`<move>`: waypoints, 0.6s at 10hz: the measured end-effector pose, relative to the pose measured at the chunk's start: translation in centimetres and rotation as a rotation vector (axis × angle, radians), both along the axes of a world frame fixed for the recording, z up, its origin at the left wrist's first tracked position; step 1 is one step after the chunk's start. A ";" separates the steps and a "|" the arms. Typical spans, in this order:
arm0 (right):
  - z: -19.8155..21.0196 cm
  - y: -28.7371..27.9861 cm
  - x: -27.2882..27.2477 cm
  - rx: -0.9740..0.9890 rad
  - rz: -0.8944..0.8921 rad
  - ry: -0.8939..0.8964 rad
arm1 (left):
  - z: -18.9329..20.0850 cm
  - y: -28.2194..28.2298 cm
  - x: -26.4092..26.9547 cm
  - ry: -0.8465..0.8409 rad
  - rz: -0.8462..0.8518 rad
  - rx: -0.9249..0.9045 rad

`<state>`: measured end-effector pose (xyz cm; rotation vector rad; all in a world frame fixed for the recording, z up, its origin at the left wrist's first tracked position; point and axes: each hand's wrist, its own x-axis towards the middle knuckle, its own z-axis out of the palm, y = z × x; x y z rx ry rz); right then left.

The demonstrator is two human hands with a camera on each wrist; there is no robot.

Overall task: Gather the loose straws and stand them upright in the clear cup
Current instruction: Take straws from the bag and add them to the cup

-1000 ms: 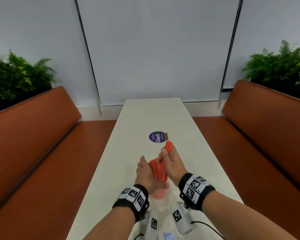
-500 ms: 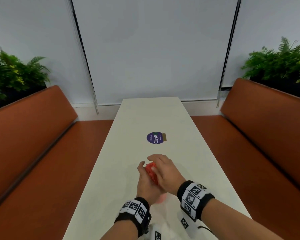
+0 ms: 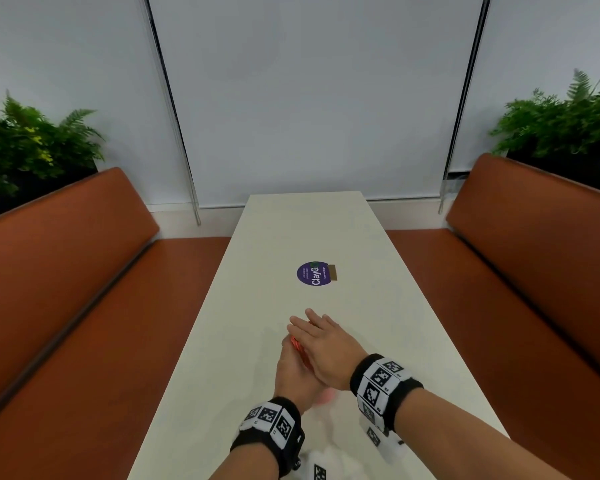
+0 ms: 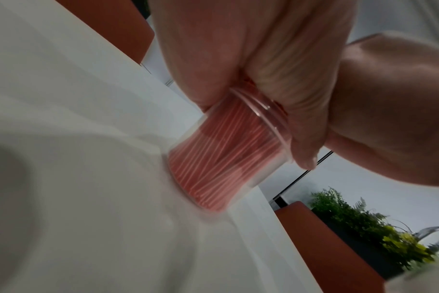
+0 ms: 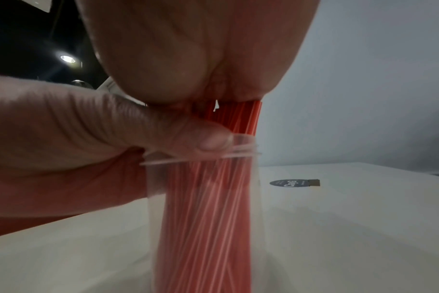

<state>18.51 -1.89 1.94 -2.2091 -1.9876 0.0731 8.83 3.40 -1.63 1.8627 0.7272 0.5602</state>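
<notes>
A bundle of red straws (image 5: 208, 218) stands upright in the clear cup (image 5: 255, 178) on the white table (image 3: 291, 230), near its front end. My left hand (image 3: 293, 374) grips the cup from the left, its thumb (image 5: 143, 134) lying over the rim. Flat across the straw tops (image 5: 246, 117) lies my right hand (image 3: 321, 344), fingers straight and pointing away from me. In the head view only a sliver of the straws (image 3: 296, 343) shows between the hands. The left wrist view shows the cup (image 4: 221, 158) packed with straws down to its base.
A round purple sticker (image 3: 314, 274) lies on the table beyond the hands. Orange benches (image 3: 66, 271) (image 3: 534, 254) run along both sides, with plants (image 3: 32, 147) behind their backs. A white wall closes the far end.
A second ago my right hand pinched several straws above the bundle. It has come down and flattened over the tops, and the straws have sunk deeper into the cup. The left hand stayed.
</notes>
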 end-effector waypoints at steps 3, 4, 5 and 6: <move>0.2 0.0 0.0 -0.061 0.061 -0.088 | -0.1 0.0 -0.3 -0.011 0.087 -0.083; 0.7 0.1 0.0 -0.026 0.061 -0.077 | -0.1 0.0 0.3 -0.030 0.056 -0.175; 0.6 -0.7 0.6 0.034 -0.059 -0.023 | -0.1 0.1 0.5 -0.031 0.055 -0.193; 0.0 -1.8 1.1 -0.045 -0.181 0.075 | -0.2 0.0 0.2 -0.018 0.065 -0.162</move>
